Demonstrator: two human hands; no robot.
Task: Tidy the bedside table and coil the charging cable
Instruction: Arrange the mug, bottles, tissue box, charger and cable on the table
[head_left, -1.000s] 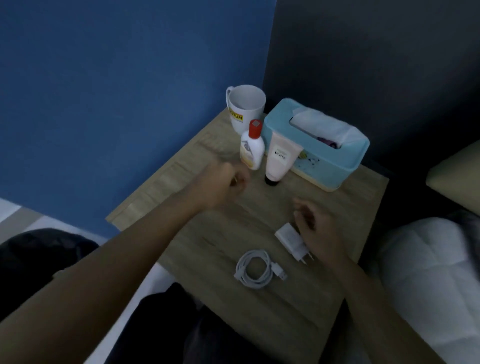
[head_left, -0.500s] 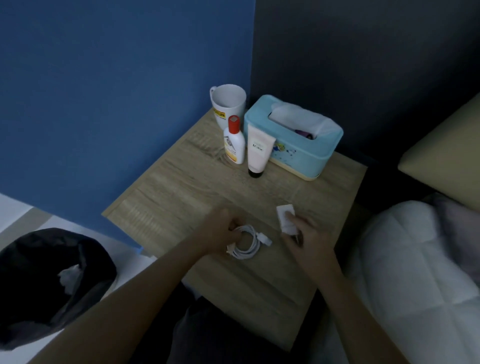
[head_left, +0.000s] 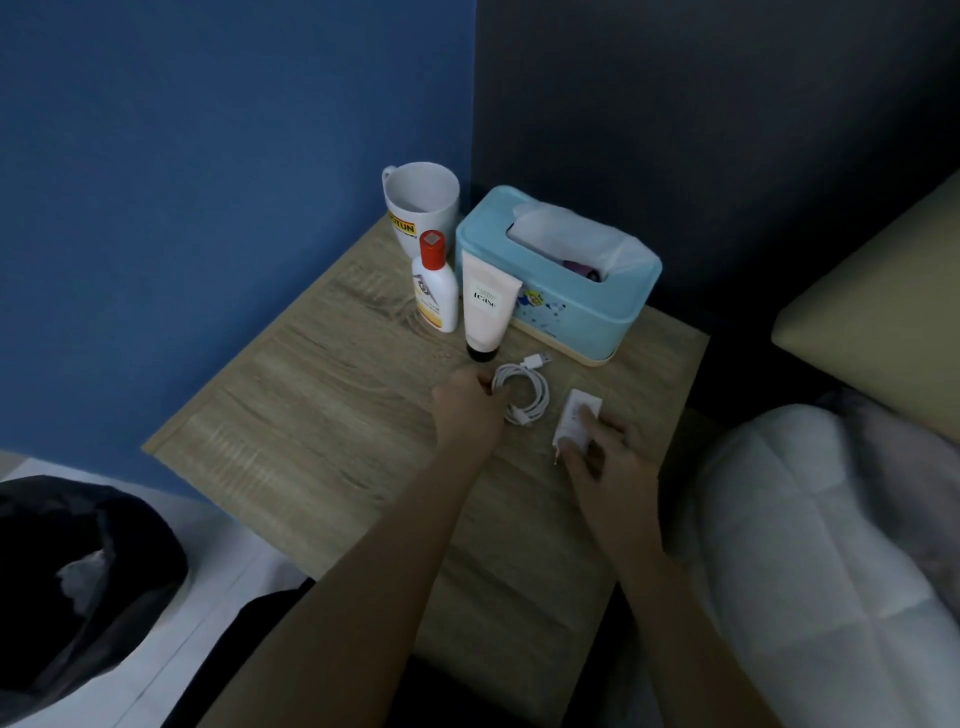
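Note:
A white charging cable (head_left: 524, 391), wound into a small coil, lies on the wooden bedside table (head_left: 332, 415) just in front of the tube and the tissue box. My left hand (head_left: 467, 410) grips the coil's left side. To the right, my right hand (head_left: 602, 457) holds a white wall charger (head_left: 574, 423) on the tabletop, fingers over it, with its prongs pointing back toward me.
At the back of the table stand a white mug (head_left: 421, 205), a white bottle with a red cap (head_left: 435, 285), a pale tube (head_left: 485, 306) and a light blue tissue box (head_left: 566, 291). A black bin bag (head_left: 78, 577) sits low left, a bed with white bedding (head_left: 831, 545) on the right.
Both hands have moved farther back on the table, carrying the coiled cable and the charger toward the tube and tissue box. A second ago my left hand was free of the cable.

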